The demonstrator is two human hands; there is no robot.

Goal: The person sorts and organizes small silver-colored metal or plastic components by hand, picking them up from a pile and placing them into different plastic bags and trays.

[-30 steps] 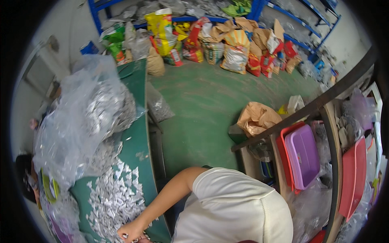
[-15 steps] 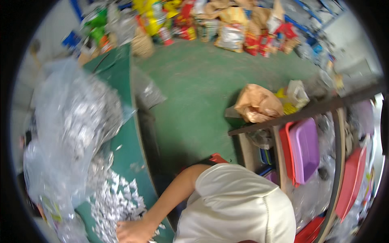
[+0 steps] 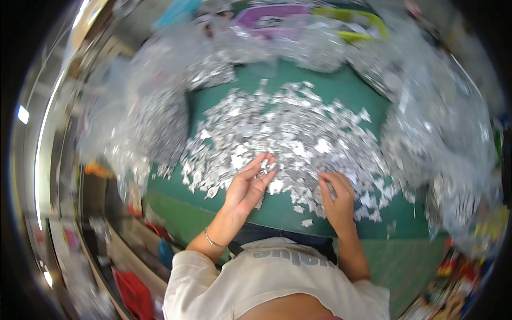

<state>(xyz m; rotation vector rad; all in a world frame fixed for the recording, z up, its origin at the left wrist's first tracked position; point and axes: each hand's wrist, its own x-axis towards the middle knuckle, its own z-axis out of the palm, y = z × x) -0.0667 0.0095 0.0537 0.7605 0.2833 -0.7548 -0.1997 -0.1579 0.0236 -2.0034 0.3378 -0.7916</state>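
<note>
Small silvery flat pieces (image 3: 298,149) lie in a wide, loose heap on the green tabletop (image 3: 352,90). My left hand (image 3: 248,186), palm up at the near side of the heap, has its fingers curled around a few of these silvery pieces (image 3: 265,168). To its right, my right hand (image 3: 337,200) is bent over the near edge of the heap. Its thumb and forefinger tips come close together, and whatever is between them is too small to make out. A bracelet (image 3: 212,240) circles my left wrist.
Clear plastic bags full of silvery pieces stand left (image 3: 160,125) and right (image 3: 408,144) of the heap. Behind are more bags (image 3: 320,50), a purple basin (image 3: 248,18) and a yellow-green basin (image 3: 376,24). Shelving with a red tray (image 3: 133,293) stands at the lower left.
The view has swung from the room at the side to the table in front. Both hands now show; earlier only one hand was visible, reaching into the silvery pieces.
</note>
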